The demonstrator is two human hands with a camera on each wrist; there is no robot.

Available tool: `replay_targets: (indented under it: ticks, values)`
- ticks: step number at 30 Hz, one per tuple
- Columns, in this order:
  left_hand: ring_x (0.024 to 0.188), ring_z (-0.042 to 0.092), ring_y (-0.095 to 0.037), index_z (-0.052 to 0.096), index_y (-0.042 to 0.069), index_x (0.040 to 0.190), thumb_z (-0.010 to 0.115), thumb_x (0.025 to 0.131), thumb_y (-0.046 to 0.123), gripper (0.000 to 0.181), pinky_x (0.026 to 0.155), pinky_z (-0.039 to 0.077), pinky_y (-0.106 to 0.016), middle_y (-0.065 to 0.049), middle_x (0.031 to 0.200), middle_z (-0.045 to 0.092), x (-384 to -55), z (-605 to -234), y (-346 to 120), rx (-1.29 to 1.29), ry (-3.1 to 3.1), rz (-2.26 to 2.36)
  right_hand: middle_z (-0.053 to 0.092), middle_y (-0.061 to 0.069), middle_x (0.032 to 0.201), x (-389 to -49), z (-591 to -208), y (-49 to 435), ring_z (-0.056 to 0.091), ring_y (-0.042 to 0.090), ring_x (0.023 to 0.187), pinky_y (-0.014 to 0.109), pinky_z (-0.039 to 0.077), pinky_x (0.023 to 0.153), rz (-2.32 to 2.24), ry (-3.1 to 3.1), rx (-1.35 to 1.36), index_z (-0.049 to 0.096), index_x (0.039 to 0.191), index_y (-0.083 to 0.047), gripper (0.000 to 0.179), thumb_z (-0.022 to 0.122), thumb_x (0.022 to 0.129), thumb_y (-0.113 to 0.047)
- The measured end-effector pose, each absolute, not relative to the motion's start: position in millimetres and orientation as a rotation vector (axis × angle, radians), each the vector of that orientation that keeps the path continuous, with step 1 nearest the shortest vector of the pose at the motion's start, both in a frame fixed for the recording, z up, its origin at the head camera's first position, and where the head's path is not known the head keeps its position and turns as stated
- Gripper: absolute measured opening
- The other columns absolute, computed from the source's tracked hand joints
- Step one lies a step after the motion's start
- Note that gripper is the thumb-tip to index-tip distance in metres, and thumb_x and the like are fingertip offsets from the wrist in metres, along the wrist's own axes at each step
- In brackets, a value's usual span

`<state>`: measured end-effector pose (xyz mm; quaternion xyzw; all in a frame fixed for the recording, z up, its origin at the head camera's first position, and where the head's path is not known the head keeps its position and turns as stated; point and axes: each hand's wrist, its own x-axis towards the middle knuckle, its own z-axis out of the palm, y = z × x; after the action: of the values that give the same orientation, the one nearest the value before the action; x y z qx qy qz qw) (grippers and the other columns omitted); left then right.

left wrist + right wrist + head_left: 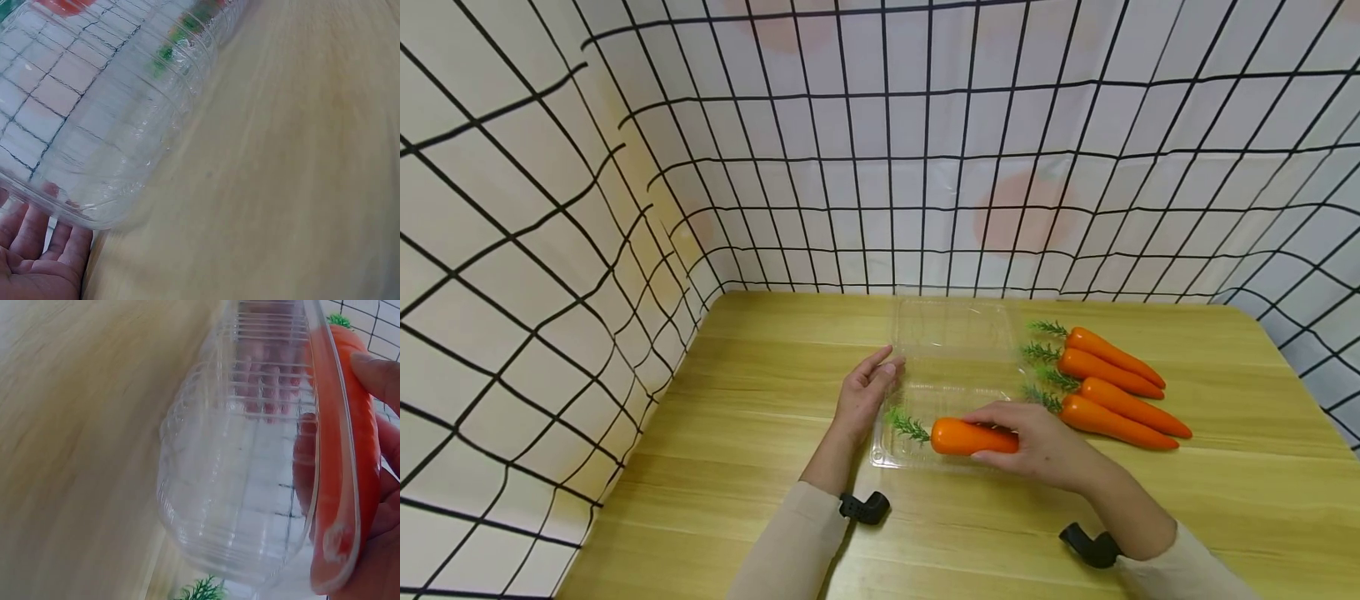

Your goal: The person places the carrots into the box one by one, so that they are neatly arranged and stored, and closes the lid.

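Note:
A toy carrot with a green leafy top lies across my right hand's grip, thumb on one side and fingers on the other. It is over the near part of a transparent plastic box, whose hinged lid lies folded back. In the right wrist view the carrot shows at the box's rim, partly behind the clear plastic. My left hand rests along the box's left side, its fingers extended. The left wrist view shows those fingers against the clear wall.
Several more carrots lie side by side on the wooden table, right of the box, leafy tops toward it. Black wire grid panels backed with pale sheeting stand along the back and sides.

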<state>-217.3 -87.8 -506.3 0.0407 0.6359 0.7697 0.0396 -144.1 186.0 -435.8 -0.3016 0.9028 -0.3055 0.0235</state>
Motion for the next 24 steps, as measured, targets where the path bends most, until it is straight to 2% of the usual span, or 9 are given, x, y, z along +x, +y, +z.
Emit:
replay_targets:
  ticks: [18,24]
  values:
    - [0.135,0.057,-0.038,0.047,0.0,0.15,0.056,0.105,0.015,0.048,0.112,0.049,-0.042,-0.024,0.143,0.06,-219.1,-509.4,-87.7,0.137,1.98,2.327,0.071,-0.009,0.124,-156.9,-445.6,172.9,0.066,0.014,0.11,0.043,0.056,0.097,-0.84,2.682,-0.945,0.07,0.129,-0.025,0.04,0.075,0.093,-0.042]
    - [0.135,0.057,-0.038,0.047,0.0,0.15,0.055,0.106,0.014,0.047,0.112,0.049,-0.043,-0.024,0.143,0.059,-219.2,-509.7,-89.2,0.151,1.978,2.325,0.071,-0.008,0.123,-160.7,-449.1,169.5,0.064,0.009,0.104,0.034,0.056,0.089,-0.807,2.658,-0.895,0.07,0.127,-0.026,0.04,0.076,0.091,-0.042]
